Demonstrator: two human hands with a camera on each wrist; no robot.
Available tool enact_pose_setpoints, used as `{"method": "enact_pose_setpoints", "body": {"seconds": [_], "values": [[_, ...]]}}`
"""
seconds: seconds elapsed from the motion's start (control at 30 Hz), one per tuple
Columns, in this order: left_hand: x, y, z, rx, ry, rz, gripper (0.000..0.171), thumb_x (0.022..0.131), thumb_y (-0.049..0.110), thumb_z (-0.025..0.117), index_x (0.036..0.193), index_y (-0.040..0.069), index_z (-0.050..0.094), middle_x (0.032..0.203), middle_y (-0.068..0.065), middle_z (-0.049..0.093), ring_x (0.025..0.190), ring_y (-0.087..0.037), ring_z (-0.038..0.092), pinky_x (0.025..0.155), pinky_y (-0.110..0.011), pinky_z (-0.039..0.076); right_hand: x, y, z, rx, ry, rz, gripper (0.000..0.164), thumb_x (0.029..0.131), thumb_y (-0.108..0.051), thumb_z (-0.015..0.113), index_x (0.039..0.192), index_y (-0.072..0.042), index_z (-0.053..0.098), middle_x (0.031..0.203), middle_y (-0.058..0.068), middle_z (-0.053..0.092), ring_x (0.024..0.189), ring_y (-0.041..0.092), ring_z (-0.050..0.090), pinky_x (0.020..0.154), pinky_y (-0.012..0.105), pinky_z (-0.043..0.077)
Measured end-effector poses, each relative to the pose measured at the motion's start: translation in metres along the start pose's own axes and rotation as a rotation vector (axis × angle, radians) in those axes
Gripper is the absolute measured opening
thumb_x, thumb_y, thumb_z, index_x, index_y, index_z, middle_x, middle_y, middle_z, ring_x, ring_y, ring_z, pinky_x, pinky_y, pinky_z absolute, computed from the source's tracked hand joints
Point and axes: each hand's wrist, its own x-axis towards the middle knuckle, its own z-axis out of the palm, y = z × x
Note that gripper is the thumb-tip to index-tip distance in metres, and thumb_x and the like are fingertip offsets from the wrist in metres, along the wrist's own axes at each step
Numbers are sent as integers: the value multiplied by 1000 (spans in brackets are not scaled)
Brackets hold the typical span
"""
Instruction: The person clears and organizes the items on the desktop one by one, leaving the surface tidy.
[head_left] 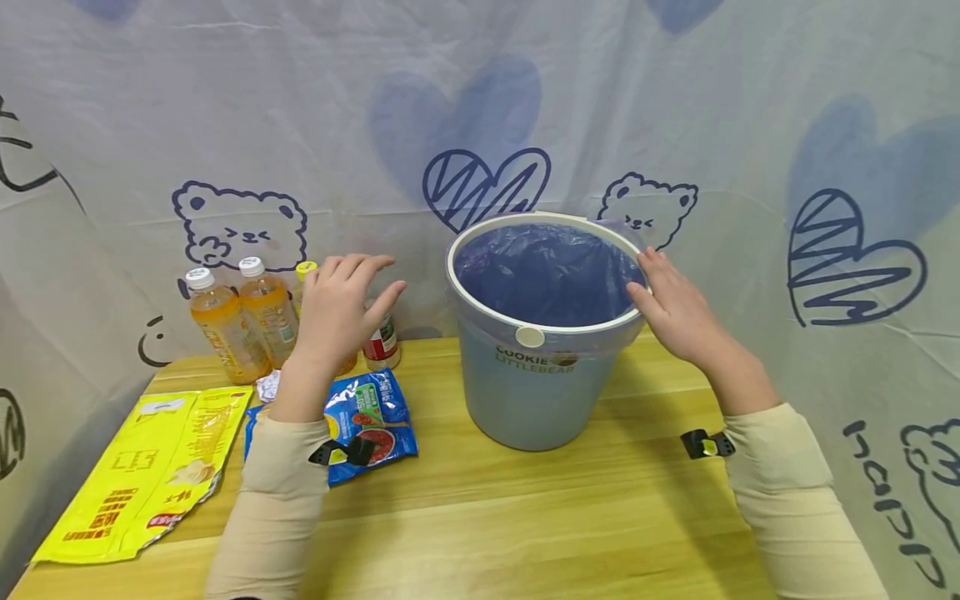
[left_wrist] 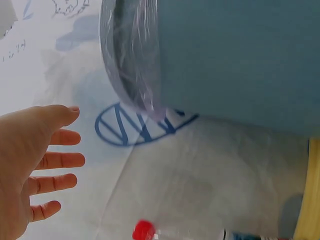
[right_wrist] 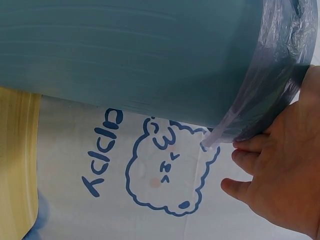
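A blue-grey trash bin (head_left: 532, 392) with a white rim stands on the table, lined with a thin purple plastic bag (head_left: 547, 267) folded over its edge. My right hand (head_left: 678, 312) is at the bin's right rim, the thumb over the top and fingers along the outside. In the right wrist view, the fingers of that hand (right_wrist: 280, 165) lie loosely against the bag's overhang. Left of the bin, my left hand (head_left: 337, 317) is raised in the air with nothing in it. Its fingers are spread apart in the left wrist view, clear of the bin (left_wrist: 235, 65).
Bottles of orange drink (head_left: 232, 329) stand at the back left, near a small labelled bottle (head_left: 382, 342). A yellow food packet (head_left: 150, 475), a blue packet (head_left: 375, 425) and a crumpled white wad (head_left: 267, 386) lie on the wooden table (head_left: 480, 517). A printed curtain hangs behind.
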Motion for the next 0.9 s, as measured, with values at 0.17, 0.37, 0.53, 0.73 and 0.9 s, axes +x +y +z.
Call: {"method": "enact_pose_setpoints", "body": {"seconds": [0.17, 0.37, 0.53, 0.73, 0.9], "values": [[-12, -17, -2, 21, -28, -72, 41, 93, 41, 63, 124, 15, 64, 122, -11, 66, 114, -35, 54, 93, -54, 38, 1, 0, 0, 2, 2, -4, 67, 105, -42, 21, 155, 1, 11, 162, 23, 4, 151, 41, 0, 118, 62, 6], [-28, -36, -2, 36, -50, -149, 40, 94, 38, 62, 125, 13, 63, 124, -14, 65, 115, -36, 52, 91, -54, 37, 0, 1, 1, 4, 8, -3, 67, 105, -43, 21, 155, 1, 11, 162, 23, 5, 151, 41, 0, 118, 62, 6], [-42, -51, -1, 49, -81, -219, 41, 95, 37, 61, 127, 11, 61, 127, -16, 63, 118, -38, 49, 93, -55, 36, 0, 1, 1, 3, 5, 1, 67, 105, -43, 21, 155, 1, 11, 163, 22, 4, 151, 41, 0, 118, 62, 6], [-61, -70, 1, 54, -105, -303, 42, 95, 37, 61, 127, 10, 60, 127, -20, 61, 118, -41, 48, 95, -60, 33, 1, 1, 1, 1, 10, 2, 67, 105, -43, 22, 155, 1, 11, 163, 23, 5, 151, 41, 0, 118, 62, 6], [-75, -87, 4, 51, -146, -369, 46, 97, 42, 57, 128, 8, 59, 128, -21, 60, 119, -43, 46, 95, -63, 32, 0, 1, 1, -3, 8, 4, 67, 105, -43, 21, 155, 0, 11, 163, 22, 4, 151, 41, 0, 118, 62, 6]]}}
